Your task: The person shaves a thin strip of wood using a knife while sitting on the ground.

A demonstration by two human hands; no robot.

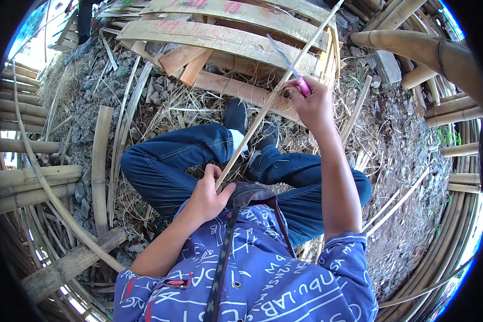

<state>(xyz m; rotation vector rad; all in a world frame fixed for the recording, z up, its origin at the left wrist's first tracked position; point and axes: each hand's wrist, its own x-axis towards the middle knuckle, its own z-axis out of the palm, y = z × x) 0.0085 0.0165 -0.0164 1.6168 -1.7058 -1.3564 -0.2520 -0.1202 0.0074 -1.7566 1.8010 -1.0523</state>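
A long, thin bamboo strip (261, 112) runs slantwise from my lap up to the far right, past the wooden boards. Its near end is in my left hand (208, 196), whose fingers are closed around it close to my belly. My right hand (312, 102) grips a knife (280, 52) with a pink handle and a narrow blade. The blade points away and to the left, and its lower part lies close against the strip or crosses it; whether it cuts in cannot be seen. Fine shavings hang by the right thumb.
Pale wooden boards (214, 36) are stacked ahead of my feet. Thick bamboo poles (424, 51) reach in from the right, with more bamboo poles (32, 185) at the left. Dry shavings (190, 110) and stones cover the ground around my bent legs (166, 163). A grey block (387, 66) lies at the upper right.
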